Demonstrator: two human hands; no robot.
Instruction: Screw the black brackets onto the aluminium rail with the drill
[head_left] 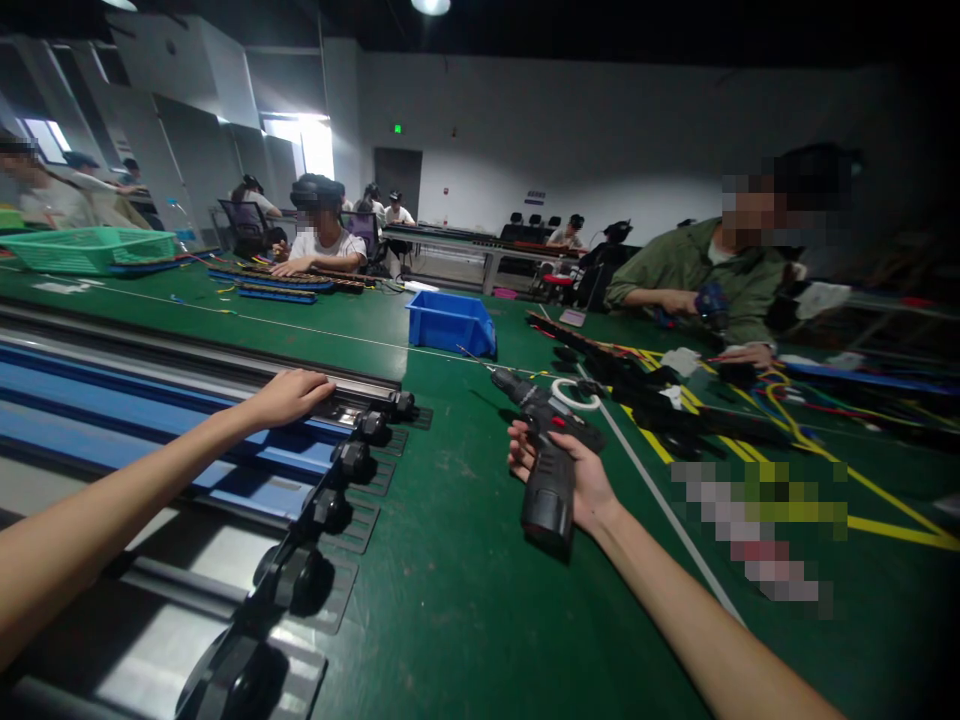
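Note:
My right hand [591, 482] is wrapped round the handle of a black cordless drill [549, 478]. The drill's long thin bit points away toward the blue bin, and a white ring [576, 394] shows just beyond its body. On the left, my left hand [291, 396] lies flat with fingers stretched over a row of long blue and silver bars [161, 408]. Black knob-like end pieces [300, 580] cap the bars' right ends, with slotted dark plates [346, 598] beside them on the green table.
A blue bin [444, 320] stands ahead on the green tabletop [435, 600]. At right, a person in a green shirt [675, 265] holds another drill near cables and yellow strips [645, 432]. A green basket [82, 250] sits far left; other people work behind.

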